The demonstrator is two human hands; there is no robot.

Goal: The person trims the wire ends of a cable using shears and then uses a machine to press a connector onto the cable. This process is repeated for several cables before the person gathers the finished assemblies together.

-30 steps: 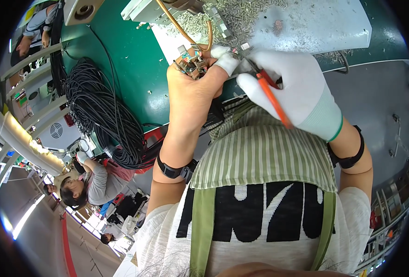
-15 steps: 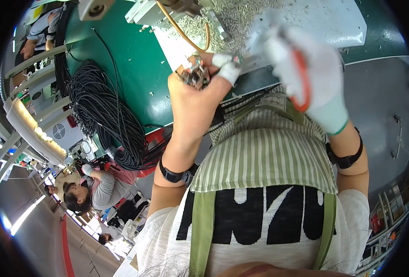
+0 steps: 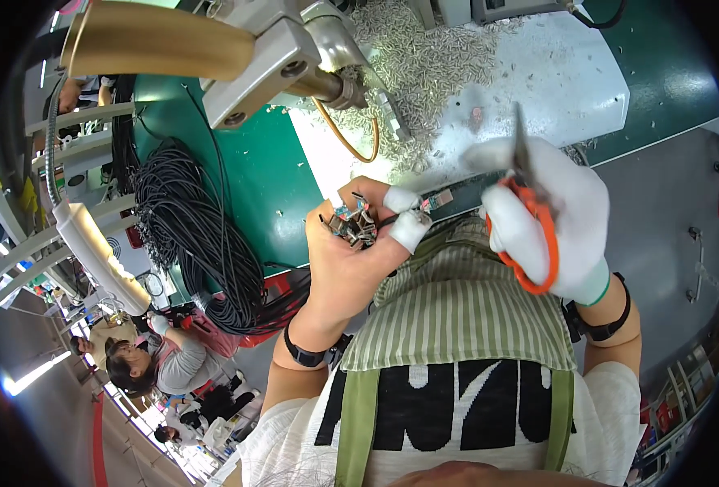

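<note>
My left hand (image 3: 345,272) is closed round a bundle of black cables (image 3: 361,227), whose ends with small metal and coloured parts stick up from the fist. White finger cots cover its thumb and forefinger, which pinch one cable end (image 3: 438,200) pointing right. In a white glove, my right hand (image 3: 558,211) is closed on orange-handled scissors (image 3: 551,253). Their dark blades (image 3: 522,146) point up and away, slightly blurred, to the right of the pinched cable end and apart from it. Fingers of the glove partly hide the handles.
Small metal pieces (image 3: 424,73) lie heaped on a white sheet (image 3: 570,89) over the green table (image 3: 254,154). A machine head with a curved tan tube (image 3: 359,154) stands over the far left. Coiled black cables (image 3: 189,227) hang at the left edge. A co-worker (image 3: 177,365) sits lower left.
The view has shifted, bringing more of the machine into sight. My right hand, blurred before, has come nearer my body with the scissors. The pinched cable end shows more plainly now.
</note>
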